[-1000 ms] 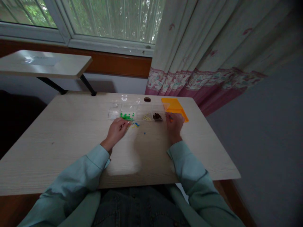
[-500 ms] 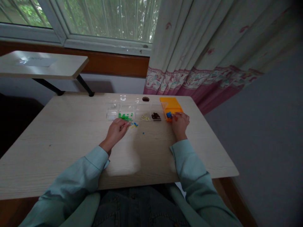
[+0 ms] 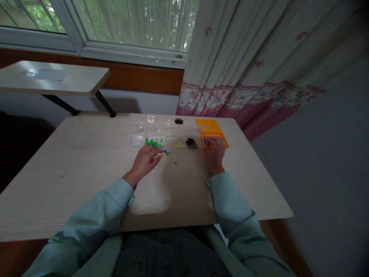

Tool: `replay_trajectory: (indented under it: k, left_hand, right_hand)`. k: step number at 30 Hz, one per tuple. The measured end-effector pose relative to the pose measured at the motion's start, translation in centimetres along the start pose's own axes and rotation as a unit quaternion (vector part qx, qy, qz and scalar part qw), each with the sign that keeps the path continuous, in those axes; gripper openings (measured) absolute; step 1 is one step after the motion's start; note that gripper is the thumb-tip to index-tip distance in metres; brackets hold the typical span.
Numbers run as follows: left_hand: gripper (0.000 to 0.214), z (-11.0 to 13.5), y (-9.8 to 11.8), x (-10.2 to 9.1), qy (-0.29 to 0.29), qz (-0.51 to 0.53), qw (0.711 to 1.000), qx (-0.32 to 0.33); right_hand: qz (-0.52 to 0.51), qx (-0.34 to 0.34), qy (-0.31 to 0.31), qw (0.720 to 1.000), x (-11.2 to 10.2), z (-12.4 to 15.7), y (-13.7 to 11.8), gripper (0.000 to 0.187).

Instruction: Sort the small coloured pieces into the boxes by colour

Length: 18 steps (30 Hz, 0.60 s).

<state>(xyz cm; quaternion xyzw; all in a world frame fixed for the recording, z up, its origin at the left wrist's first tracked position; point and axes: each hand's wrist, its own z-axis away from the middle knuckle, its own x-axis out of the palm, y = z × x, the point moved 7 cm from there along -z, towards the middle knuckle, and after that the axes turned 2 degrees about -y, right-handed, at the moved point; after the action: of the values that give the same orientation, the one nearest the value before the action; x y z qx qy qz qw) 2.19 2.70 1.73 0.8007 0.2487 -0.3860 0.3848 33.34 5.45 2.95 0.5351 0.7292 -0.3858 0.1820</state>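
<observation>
On the near side of a clear plastic compartment box, my left hand rests low over the table with thumb and forefinger a little apart. Small blue and yellow pieces lie at its fingertips. My right hand reaches into an orange box, its fingers curled down. A bit of blue shows beside those fingers; what they grip is hidden. The compartment box holds green pieces, cream pieces and dark brown pieces in separate sections.
One tiny blue piece lies alone on the wooden table. A raised shelf on black legs stands at the back left. Behind the table hang curtains, and a round hole is near its back edge.
My left thumb and forefinger have moved apart from a pinch. My right hand has shifted slightly left and now covers most of the blue seen in the orange box.
</observation>
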Motion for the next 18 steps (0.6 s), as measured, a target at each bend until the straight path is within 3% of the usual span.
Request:
replay_trajectory:
  k: [7, 10, 18]
  left_hand:
    - [0.025, -0.5, -0.2, 1.1, -0.016, -0.067, 0.997, -0.037]
    - [0.024, -0.6, -0.3, 1.3, -0.022, -0.065, 0.997, -0.039]
    - [0.023, -0.4, -0.2, 1.3, -0.030, -0.036, 0.998, -0.028]
  right_hand:
    - [-0.050, -0.088, -0.013, 0.995, 0.5, 0.8, -4.0, 0.023]
    - [-0.061, -0.095, -0.033, 0.993, 0.7, 1.2, -5.3, 0.023]
    - [-0.071, -0.092, -0.068, 0.991, 1.2, 1.6, -6.0, 0.024]
